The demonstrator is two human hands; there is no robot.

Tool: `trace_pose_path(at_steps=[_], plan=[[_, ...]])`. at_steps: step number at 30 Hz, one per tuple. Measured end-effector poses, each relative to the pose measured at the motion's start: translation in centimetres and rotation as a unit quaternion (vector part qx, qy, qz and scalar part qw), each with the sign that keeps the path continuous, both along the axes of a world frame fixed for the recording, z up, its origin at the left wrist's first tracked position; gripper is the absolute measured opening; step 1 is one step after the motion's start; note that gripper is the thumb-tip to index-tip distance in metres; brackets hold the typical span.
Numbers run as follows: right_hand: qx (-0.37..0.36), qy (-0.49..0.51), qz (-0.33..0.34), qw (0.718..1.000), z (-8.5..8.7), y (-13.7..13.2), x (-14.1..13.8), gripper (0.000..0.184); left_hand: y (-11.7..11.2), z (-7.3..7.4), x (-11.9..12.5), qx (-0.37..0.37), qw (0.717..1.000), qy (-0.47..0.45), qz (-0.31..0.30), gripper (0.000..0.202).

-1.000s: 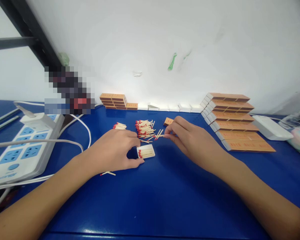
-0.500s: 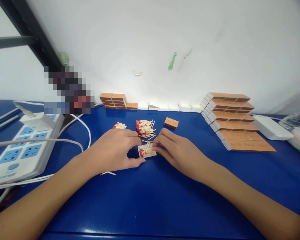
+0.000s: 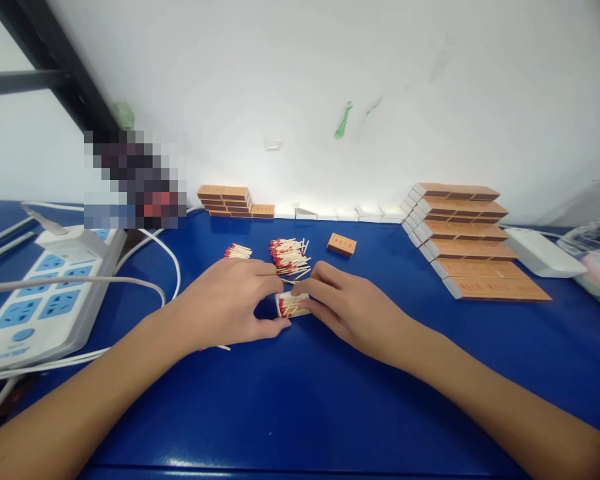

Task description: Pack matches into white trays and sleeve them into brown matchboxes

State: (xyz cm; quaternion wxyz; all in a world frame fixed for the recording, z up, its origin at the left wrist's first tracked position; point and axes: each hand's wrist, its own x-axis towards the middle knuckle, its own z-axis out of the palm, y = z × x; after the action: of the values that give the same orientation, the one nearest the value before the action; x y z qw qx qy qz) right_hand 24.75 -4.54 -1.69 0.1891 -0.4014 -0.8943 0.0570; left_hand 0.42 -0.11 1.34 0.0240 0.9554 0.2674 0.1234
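Observation:
A small white matchbox tray (image 3: 279, 305) lies on the blue table, filled with red-tipped matches (image 3: 291, 308). My left hand (image 3: 230, 297) holds its left end between thumb and forefinger. Over the right part of the tray, my right hand (image 3: 343, 300) has its bent fingertips among the matches, closed on some of them; the exact grip is partly hidden. Just behind the tray is a loose heap of matches (image 3: 287, 257). A smaller bunch of matches (image 3: 239, 251) shows behind my left hand, and a stray match (image 3: 224, 347) sticks out below it.
One orange matchbox sleeve (image 3: 342, 244) sits behind my right hand. Stepped matchboxes (image 3: 473, 250) rise on the right, with a smaller stack (image 3: 225, 200) at back left. White trays (image 3: 347, 215) line the wall. A power strip (image 3: 65, 287) with cables occupies the left.
My right fingertips have moved left, further over the tray. The match that stuck up there now lies lower or is covered. My left hand stays at the tray.

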Motion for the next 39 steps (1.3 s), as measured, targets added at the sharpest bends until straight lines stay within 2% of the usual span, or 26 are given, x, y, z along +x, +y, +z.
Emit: trace_pose_path(at_steps=[8, 16, 22, 28, 35, 39], plan=[[-0.001, 0.007, 0.005, 1.0, 0.08, 0.02, -0.05, 0.016, -0.1, -0.06, 0.02, -0.007, 1.0, 0.009, 0.015, 0.024], [-0.046, 0.033, 0.006, 0.998, 0.2, 0.12, 0.32, 0.015, -0.21, -0.12, -0.09, -0.002, 1.0, 0.007, 0.009, 0.024], [-0.051, 0.034, 0.0, 0.998, 0.23, 0.1, 0.44, 0.014, -0.33, -0.01, -0.02, 0.0, 1.0, 0.003, 0.001, 0.022], [-0.069, 0.037, 0.024, 0.997, 0.45, 0.02, 0.62, 0.015, -0.53, -0.17, 0.06, 0.013, 1.0, -0.006, -0.009, 0.024], [-0.033, -0.018, 0.007, 0.999, 0.76, 0.13, 0.25, 0.015, -0.97, -0.37, 0.23, 0.048, 0.998, -0.029, -0.037, 0.023], [-0.009, -0.036, 0.009, 0.999, 0.93, 0.1, 0.14, 0.018, -0.87, -0.4, 0.25, 0.047, 0.998, -0.03, -0.032, 0.022]])
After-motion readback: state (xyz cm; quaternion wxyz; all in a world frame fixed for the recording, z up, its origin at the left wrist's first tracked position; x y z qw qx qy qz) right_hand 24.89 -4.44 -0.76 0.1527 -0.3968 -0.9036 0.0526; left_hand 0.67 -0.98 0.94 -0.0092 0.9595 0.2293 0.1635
